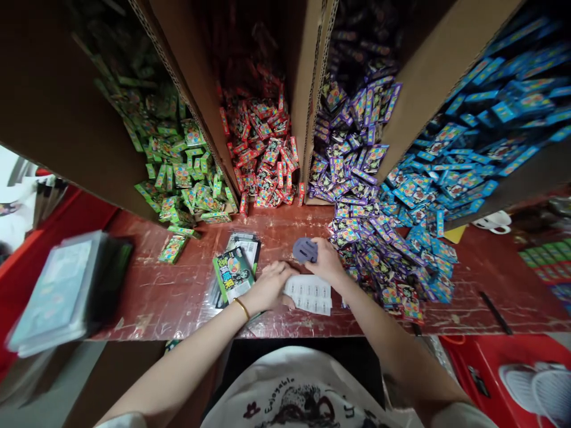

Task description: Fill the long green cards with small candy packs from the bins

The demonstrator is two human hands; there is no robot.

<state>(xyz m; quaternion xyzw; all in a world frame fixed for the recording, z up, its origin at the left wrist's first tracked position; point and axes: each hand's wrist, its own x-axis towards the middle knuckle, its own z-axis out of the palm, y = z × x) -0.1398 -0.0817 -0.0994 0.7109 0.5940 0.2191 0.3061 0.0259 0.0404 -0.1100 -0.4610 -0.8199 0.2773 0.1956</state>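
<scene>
My right hand (328, 261) is closed on a round grey disc (304, 249) with dark slots in its face, just above the table. I cannot tell exactly what kind of thing the disc is. Below it lies a white sheet of printed stickers (310, 293) in rows. My left hand (269, 288), with a gold bangle at the wrist, grips the left edge of this sheet; part of its fingers is hidden. Beside that hand, a green and black printed packet (234, 272) rests on a small stack of dark cards and clear sleeves (252, 246).
Cardboard bins hold green boxes (196, 193), red boxes (267, 160), purple boxes (352, 166) and blue boxes (446, 178). Purple and blue ones spill onto the red table (151, 285) at right. Clear plastic sleeves (57, 291) are stacked at left. A dark strip (496, 312) lies at right.
</scene>
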